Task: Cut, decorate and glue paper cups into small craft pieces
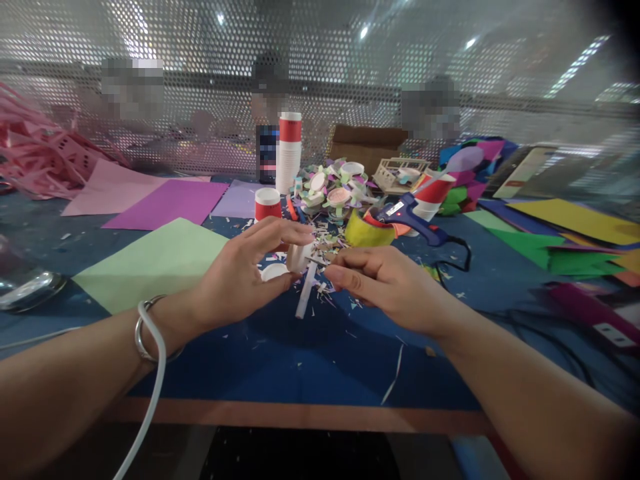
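My left hand (245, 267) grips a small white paper cup piece (299, 257) between thumb and fingertips, its fingers curved over it. A slim, pointed metal tool (314, 260) sticks out of my closed right hand (380, 277), its tip against or very close to the white piece. The fingers hide the rest of that tool, so its kind is unclear. Below the hands lies a whitish strip or stick (306, 293). Next to my left thumb rests a white round disc (275, 271). Just behind stands a red-and-white paper cup (268, 204).
Paper scraps (327, 237) litter the blue table (300, 367). Behind are a tall cup stack (289, 157) and a pile of cut paper pieces (340, 187). A blue glue gun (413, 217) rests by a yellow tape roll (367, 230). Coloured sheets (155, 263) lie on both sides.
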### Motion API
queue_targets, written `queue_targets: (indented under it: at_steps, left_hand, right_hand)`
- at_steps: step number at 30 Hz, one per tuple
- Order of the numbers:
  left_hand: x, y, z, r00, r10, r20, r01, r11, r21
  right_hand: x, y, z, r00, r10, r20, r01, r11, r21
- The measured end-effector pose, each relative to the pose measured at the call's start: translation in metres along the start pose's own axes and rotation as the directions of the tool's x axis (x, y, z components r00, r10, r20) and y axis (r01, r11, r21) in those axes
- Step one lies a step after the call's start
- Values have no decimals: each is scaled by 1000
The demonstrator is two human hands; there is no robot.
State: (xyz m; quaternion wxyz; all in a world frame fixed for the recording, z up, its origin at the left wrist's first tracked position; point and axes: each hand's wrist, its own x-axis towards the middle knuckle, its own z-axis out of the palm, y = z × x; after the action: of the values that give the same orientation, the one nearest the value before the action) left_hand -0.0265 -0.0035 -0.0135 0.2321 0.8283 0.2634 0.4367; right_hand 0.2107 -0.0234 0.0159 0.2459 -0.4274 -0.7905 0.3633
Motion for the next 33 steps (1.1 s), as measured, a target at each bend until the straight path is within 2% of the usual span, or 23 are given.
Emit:
queue_targets:
  at_steps: [6,11,13,15,18,20,26,30,33]
  left_hand:
    - [2,1,-3,999,46,28,-46,999,12]
    - [1,2,-3,999,32,36,-32,999,-20]
    - [1,1,-3,999,-18,27,20,998,-65]
    - [2,0,-4,992,-117,51,122,986,-114]
    - [5,-2,-6,950,-289,120,306,940,-153]
    - [8,-1,-7,920,-364,145,383,913,-140]
    - [7,7,-1,868,-424,259,465,877,-122]
    - [6,15,5,790,-494,362,577,800,-168]
    - [6,21,6,711,-540,450,655,741,-145]
  right_hand:
    - [-1,-4,0,1000,-3,28,1,999,47]
    - [-1,-5,0,999,-4,39,2,999,47]
    - [-2,-2,0,1000,10,28,-12,998,66]
    - [-1,1,0,999,32,14,-33,996,77]
    - [-1,4,-1,998,53,-18,-51,996,67]
    - [-1,3,-1,997,53,-55,-50,998,47]
    - [-2,3,7,987,8,-159,-2,999,37]
    - [1,6,16,987,-26,-159,33,999,41]
    - [4,8,21,990,-40,-135,50,996,69]
